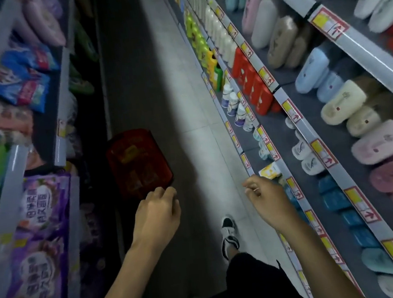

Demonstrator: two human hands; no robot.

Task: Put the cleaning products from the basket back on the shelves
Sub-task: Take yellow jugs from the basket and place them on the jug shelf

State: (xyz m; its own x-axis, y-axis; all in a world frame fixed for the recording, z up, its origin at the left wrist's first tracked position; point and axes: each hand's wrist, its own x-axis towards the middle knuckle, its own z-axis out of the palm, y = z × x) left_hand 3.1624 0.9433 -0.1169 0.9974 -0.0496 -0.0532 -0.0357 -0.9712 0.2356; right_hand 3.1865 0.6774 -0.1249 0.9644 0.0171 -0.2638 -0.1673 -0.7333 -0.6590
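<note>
Shop aisle seen from above, with a grey tiled floor (pixel 185 96) running between two shelf units. On the left shelving (pixel 11 173) lie purple printed plastic packs (pixel 37 214) low down and blue printed sachets (pixel 25 79) higher up. A red translucent plastic basket (pixel 140 162) stands on the floor just beside the left unit; blurred items with yellowish labels lie inside it, and their kind cannot be told. The left hand (pixel 157 213) hovers over the near rim of the basket, its fingers loosely curled and empty. A black-and-white trainer (pixel 228 235) rests on the floor between the two forearms. The right hand (pixel 266 197) is held at the front edge of the right shelving (pixel 299 186), fingers loosely curled with the thumb close to the forefinger, and nothing is seen in its hold. A small yellow-and-white carton (pixel 269 171) sits on that shelf just beyond the fingertips. Farther along the same unit stand white labelled cans (pixel 234 106), red plastic bottles (pixel 254 87) and yellow-green bottles (pixel 197 37). The upper tiers at right carry rows of pastel slippers (pixel 346 106).
</note>
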